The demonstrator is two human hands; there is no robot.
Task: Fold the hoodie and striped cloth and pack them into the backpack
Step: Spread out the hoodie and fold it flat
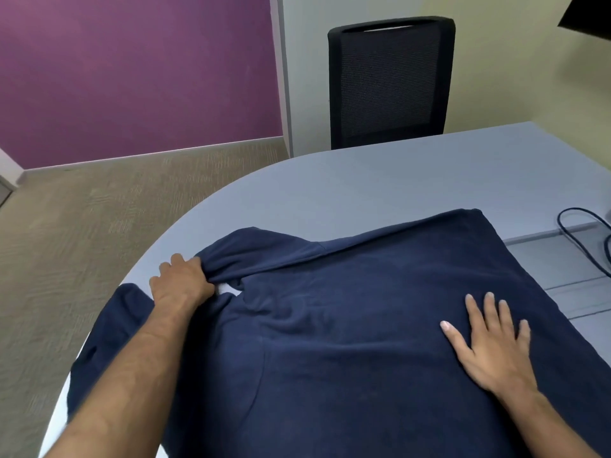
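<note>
Navy fleece is covering most of the near half of the grey table: the hoodie is lying spread flat, its body toward the right and what looks like the hood end bunching toward the rounded left edge, with one part drooping over that edge. At the left, the left hand is gripping a gathered fold of fabric, fingers curled round it and knuckles up, and seems to be drawing it inward across the body. Further right, the right hand is lying flat on the cloth, fingers straight and spread, holding nothing and simply pinning the body down.

The step in hand is likely the first fold. To do it well, the pinning palm should be staying firm while the gathered part is being carried over, so the body is not sliding toward the cable at the far right. The overhanging part needs lifting onto the table first. Neither the striped cloth nor the backpack is showing here; a black chair is standing beyond the table.
</note>
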